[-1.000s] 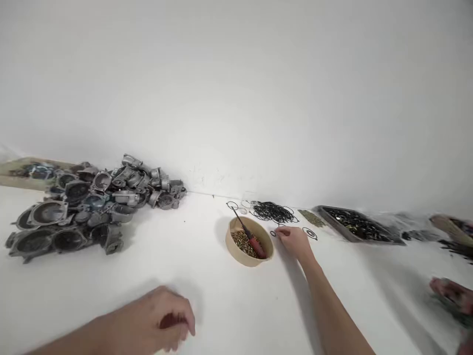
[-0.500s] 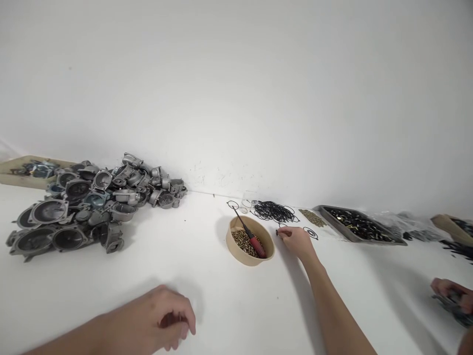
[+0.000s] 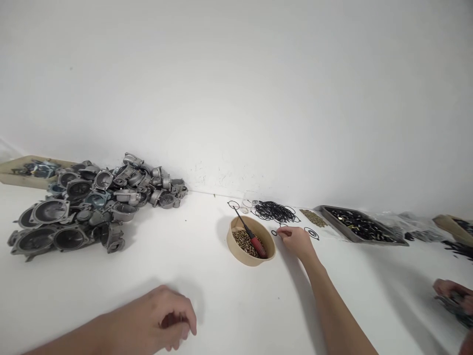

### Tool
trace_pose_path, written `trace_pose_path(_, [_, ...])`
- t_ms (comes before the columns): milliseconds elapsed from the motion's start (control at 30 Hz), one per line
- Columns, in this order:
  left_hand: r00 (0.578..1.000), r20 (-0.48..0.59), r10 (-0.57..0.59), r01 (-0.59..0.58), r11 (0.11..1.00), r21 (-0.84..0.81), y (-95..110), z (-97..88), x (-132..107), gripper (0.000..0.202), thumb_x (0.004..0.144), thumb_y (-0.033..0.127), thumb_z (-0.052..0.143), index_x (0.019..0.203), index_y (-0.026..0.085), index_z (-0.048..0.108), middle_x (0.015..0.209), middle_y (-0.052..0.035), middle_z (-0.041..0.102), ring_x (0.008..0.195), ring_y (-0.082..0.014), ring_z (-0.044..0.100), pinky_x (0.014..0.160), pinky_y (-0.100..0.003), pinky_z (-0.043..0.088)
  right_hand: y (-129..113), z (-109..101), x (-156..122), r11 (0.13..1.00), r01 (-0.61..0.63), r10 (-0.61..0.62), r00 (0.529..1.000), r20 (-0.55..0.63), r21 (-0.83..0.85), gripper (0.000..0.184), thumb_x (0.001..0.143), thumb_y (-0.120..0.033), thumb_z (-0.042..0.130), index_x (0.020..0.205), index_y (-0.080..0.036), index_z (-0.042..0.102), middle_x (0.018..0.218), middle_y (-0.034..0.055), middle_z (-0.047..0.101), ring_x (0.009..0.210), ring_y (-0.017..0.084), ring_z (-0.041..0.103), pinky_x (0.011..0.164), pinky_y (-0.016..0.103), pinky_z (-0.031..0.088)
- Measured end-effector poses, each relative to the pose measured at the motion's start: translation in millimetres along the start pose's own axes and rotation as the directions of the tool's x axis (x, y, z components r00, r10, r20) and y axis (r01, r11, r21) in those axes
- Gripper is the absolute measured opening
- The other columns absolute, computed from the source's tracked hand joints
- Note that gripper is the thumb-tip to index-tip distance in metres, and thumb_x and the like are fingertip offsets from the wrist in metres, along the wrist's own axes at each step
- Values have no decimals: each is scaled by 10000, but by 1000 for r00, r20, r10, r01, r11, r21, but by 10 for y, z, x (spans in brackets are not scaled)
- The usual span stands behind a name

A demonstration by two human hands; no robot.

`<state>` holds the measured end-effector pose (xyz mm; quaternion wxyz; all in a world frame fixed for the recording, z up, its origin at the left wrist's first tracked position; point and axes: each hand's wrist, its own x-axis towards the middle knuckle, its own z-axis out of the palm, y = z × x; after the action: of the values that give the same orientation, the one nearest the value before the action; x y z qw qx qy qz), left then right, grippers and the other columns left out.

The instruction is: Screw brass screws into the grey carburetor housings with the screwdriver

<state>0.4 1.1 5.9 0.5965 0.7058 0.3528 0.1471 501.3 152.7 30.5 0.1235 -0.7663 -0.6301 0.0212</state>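
Observation:
My right hand [image 3: 293, 240] reaches down to the table just right of the tan bowl [image 3: 231, 245]. Its thumb and fingers are pinched together at the edge of a small black O-ring [image 3: 274, 232]. The fingers partly hide a thin black gasket ring [image 3: 284, 225] behind them. Brass-coloured screws [image 3: 242, 241] fill the bowl's bottom, and a screwdriver [image 3: 257, 245] with a red handle leans in it, shaft over the rim. Near the front edge my left hand [image 3: 162, 315] hovers, fingers loosely curled with a gap to the thumb; nothing shows in it.
A heap of grey metal housings [image 3: 96, 199] lies at left, before a parts bin [image 3: 22, 181]. Black rings [image 3: 275, 212], small brass pieces [image 3: 313, 218], flat rings [image 3: 311, 233] and a dark tray [image 3: 354, 238] line the wall. At right, another person's hand [image 3: 449, 287] holds a metal part.
The small O-ring, seen nearly edge-on at my right fingertips before, now shows as a flat circle just left of them. My left hand has stayed in place.

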Motion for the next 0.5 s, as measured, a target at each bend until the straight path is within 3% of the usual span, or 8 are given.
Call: trace_pose_path(500, [1000, 3, 3, -3, 1000, 1, 6, 8, -31, 168, 931, 232, 667, 991, 161, 807, 865, -54, 752, 741, -185, 738, 658, -225, 550, -86, -5, -8, 1000, 3, -3, 1000, 20, -25, 296, 1053, -386, 673, 1284, -204, 699, 1360, 98, 687, 1142, 242, 703, 977, 438, 622])
